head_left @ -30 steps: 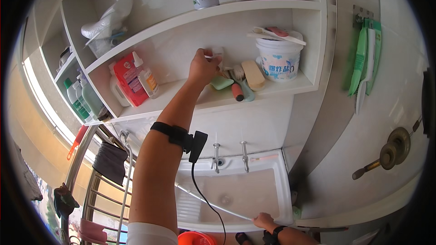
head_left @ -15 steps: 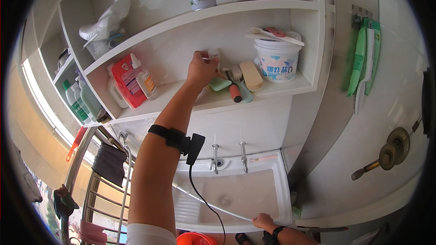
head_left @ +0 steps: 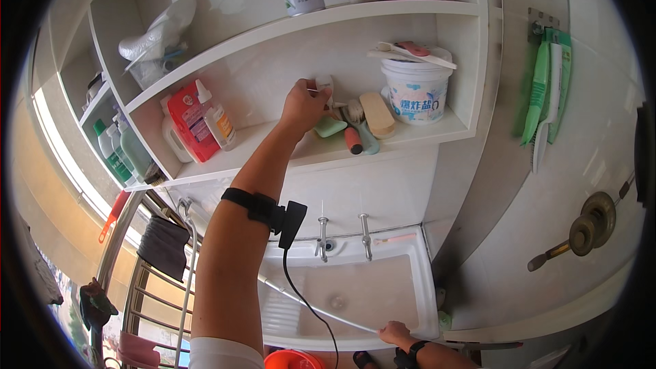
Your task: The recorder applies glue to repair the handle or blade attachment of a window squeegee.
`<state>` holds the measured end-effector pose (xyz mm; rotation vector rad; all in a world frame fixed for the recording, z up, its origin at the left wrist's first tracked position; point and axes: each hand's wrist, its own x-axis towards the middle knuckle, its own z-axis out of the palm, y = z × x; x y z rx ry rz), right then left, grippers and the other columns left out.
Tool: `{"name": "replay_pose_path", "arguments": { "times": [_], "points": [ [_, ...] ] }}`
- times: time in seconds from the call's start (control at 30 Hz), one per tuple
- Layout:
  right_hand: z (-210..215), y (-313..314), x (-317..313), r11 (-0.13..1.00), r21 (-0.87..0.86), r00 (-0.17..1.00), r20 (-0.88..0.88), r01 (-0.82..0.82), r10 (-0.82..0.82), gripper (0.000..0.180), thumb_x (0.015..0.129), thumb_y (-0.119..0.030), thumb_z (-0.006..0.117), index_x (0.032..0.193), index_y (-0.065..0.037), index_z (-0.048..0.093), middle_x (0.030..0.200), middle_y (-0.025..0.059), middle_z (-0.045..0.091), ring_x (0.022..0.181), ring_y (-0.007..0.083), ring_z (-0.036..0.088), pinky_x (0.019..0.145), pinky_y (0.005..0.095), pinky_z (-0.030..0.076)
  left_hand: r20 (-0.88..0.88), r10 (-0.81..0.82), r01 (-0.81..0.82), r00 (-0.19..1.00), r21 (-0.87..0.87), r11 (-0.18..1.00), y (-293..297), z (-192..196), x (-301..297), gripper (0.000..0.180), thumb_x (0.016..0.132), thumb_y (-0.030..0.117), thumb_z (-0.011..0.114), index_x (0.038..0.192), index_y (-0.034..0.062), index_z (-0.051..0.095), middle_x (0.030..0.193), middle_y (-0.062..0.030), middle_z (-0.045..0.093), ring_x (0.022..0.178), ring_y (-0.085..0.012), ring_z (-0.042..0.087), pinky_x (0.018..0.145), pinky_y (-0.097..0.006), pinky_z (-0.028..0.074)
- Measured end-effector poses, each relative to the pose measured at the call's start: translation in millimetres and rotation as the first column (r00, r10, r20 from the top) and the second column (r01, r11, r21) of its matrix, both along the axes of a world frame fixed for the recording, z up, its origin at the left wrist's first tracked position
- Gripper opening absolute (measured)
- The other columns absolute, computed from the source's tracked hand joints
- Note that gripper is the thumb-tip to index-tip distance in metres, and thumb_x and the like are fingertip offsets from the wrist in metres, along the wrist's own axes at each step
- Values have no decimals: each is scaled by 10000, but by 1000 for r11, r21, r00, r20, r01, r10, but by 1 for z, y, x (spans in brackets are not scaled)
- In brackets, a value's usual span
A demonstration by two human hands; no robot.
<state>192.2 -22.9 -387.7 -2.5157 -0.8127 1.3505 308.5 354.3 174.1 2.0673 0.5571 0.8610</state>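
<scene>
From here I see my left hand point(head_left: 305, 104) raised to the lower shelf point(head_left: 287, 157), its fingers pinched shut around a small white object point(head_left: 324, 85), perhaps a little brush or a clip; the view is too small for me to tell which. That white thing stands roughly upright, its long axis running up and down, and it sits just right of the knuckles, at the fingertips, above a pale green soap-like bar point(head_left: 330, 127). Just right of the bar lie a red-handled tool point(head_left: 352, 138) and a tan wooden brush point(head_left: 376, 114), then a white bucket point(head_left: 416, 92) further right. On the left of the same shelf stands a red refill pouch point(head_left: 186, 120) beside a small bottle point(head_left: 217, 119). My right hand point(head_left: 396, 333) is far from all this, down at the near rim of the white sink point(head_left: 424, 280), resting there with fingers loosely curled on the edge, holding nothing that I can make out. The left hand is plainly the nearer one.
</scene>
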Motion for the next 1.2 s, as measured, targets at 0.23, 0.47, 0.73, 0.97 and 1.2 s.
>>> {"name": "replay_pose_path", "arguments": {
  "times": [0.23,0.47,0.73,0.97,1.2],
  "points": [
    [-1,-1,0,1000,22,1000,11,1,-2,629,873,-513,643,1225,8,647,1267,223,637,1222,410,579,988,541,486,8,31,-32,999,21,999,-1,-2,2,518,927,277,706,1227,-94,506,1061,-170,662,878,-221,707,761,-323,583],
    [3,0,0,1000,16,1000,14,2,-2,620,876,-512,641,1216,6,652,1260,220,642,1222,410,578,989,540,484,29,99,-101,995,58,993,-3,-1,-1,550,908,299,734,1222,-72,477,1021,-178,691,866,-230,710,784,-331,568],
    [4,0,-1,1000,15,1000,9,1,-1,615,881,-510,639,1228,-2,648,1266,213,641,1230,408,574,996,538,479,7,125,-125,992,99,987,5,-1,-3,493,937,273,700,1240,-50,483,995,-161,697,832,-192,699,758,-305,557],
    [8,0,-2,1000,2,1000,4,8,-8,623,879,-513,639,1234,-1,645,1274,213,636,1234,404,572,1003,535,477,60,58,-62,997,61,996,4,-4,2,417,944,219,690,1205,-37,491,961,-140,688,837,-182,693,727,-301,562],
    [-1,1,2,1000,14,1000,-19,-8,9,624,876,-514,641,1229,1,647,1280,208,635,1233,400,573,1002,531,479,75,71,-68,995,-39,997,-2,-2,-1,423,963,269,676,1191,-35,490,977,-143,681,860,-186,697,744,-306,579]
  ]
}}
